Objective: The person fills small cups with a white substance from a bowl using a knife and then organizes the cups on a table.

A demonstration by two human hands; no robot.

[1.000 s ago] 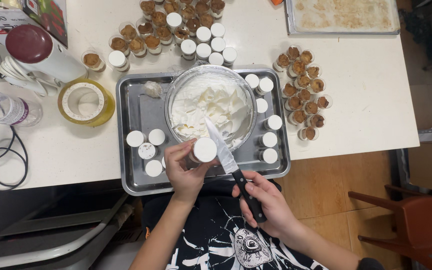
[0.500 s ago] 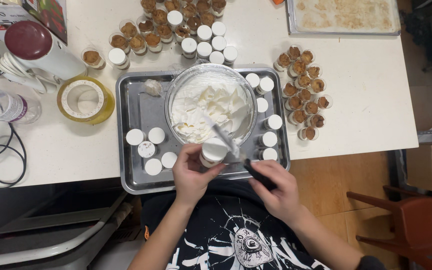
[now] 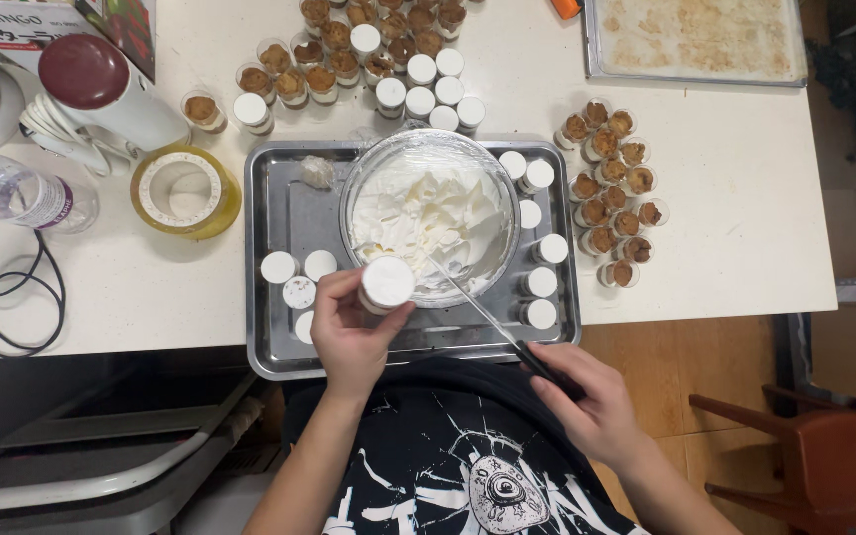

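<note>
The person stands at the near edge of the white table, over a rectangular stainless steel tray point(image 3: 284, 213). In the middle of that tray sits a clear round glass bowl of white whipped cream point(image 3: 431, 216). The left hand point(image 3: 351, 332) is closed around a small clear cup filled level with white cream point(image 3: 386, 282), holding it just above the tray's near side and touching the bowl's near rim. The right hand point(image 3: 596, 406), off the tray's near right corner, is clamped on the black handle of a long metal palette knife point(image 3: 487, 322), whose blade slants up over the tray into the near part of the bowl.

On the tray left of the bowl lie a few filled white-topped cups point(image 3: 299, 279); more filled cups point(image 3: 539, 238) run in a column down the tray's right side. Beyond the tray's far edge stands a group of small cups with brown crumb filling point(image 3: 349, 50), and right of the tray another cluster of brown-filled cups point(image 3: 611, 193). Left of the tray sit a yellow roll of tape point(image 3: 185, 190) and a clear plastic bottle point(image 3: 17, 196)
</note>
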